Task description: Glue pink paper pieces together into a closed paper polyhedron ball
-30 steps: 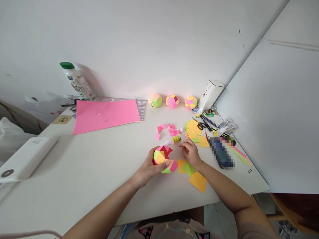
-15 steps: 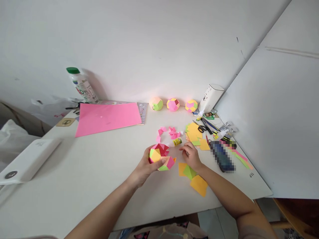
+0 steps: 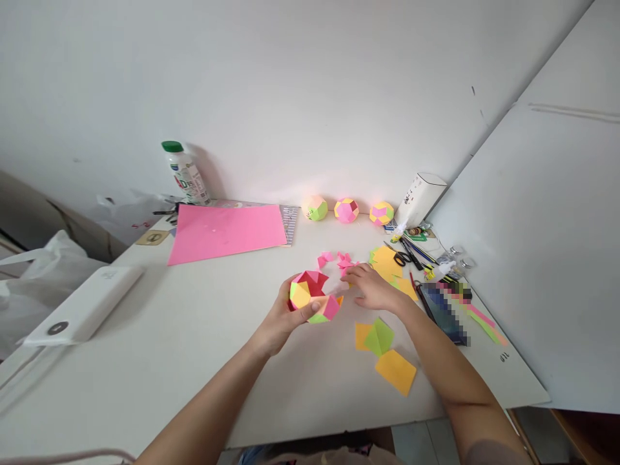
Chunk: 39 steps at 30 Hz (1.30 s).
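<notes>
My left hand point(image 3: 285, 316) grips an unfinished paper ball point(image 3: 301, 295), made of pink, yellow, green and peach facets, with its hollow pink inside facing up. My right hand point(image 3: 371, 287) reaches over the table to the right of the ball, palm down, fingers stretched forward and thumb apart. The small yellow-labelled glue bottle beneath it is almost wholly hidden by the fingers. Just beyond those fingers lie folded pink paper pieces point(image 3: 345, 261), with a few more pink pieces point(image 3: 324, 259) to the left.
Three finished paper balls point(image 3: 346, 210) stand along the wall. Orange sheets point(image 3: 387, 259) and scissors point(image 3: 402, 258) lie to the right, near a pixelated dark object point(image 3: 443, 313). Loose orange point(image 3: 396, 371) and green squares point(image 3: 380, 336) lie nearer me. A pink sheet point(image 3: 227, 234) lies back left.
My right hand has moved forward and left, its curled fingers stretching out over the glue bottle. My left hand still holds the paper ball. The view has shifted slightly left.
</notes>
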Each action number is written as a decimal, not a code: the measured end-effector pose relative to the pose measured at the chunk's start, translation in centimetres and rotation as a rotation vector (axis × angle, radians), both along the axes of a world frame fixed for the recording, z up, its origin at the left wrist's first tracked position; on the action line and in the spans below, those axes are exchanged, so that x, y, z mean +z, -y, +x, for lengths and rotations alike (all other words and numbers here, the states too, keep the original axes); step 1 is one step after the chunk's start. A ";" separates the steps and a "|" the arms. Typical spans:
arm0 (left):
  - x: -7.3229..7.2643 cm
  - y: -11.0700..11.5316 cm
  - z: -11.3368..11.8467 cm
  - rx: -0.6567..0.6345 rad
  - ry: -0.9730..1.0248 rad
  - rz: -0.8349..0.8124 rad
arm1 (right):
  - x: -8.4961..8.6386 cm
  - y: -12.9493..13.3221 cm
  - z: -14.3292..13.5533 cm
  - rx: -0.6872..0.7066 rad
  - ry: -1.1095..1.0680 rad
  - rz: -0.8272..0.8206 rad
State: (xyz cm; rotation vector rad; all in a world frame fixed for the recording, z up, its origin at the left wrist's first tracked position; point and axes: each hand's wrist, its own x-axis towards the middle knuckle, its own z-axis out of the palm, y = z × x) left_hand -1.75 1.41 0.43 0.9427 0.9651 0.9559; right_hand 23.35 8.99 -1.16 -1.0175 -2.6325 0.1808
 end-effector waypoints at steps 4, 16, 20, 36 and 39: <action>-0.5 0.4 0.3 -0.098 0.072 0.101 | 0.3 -0.2 -1.0 -0.139 0.168 -0.081; -1.7 1.2 0.9 -0.248 0.119 0.154 | 7.1 1.9 1.5 -0.272 -0.383 -0.176; -2.1 1.4 1.2 -0.285 0.135 0.118 | 9.5 4.4 1.3 -0.224 -0.806 -0.312; -2.3 2.2 2.2 -0.357 0.119 0.035 | 9.3 7.6 -2.5 0.038 -1.018 -0.634; -2.2 2.2 2.2 -0.360 0.112 0.034 | 9.2 7.6 -2.8 0.033 -1.010 -0.633</action>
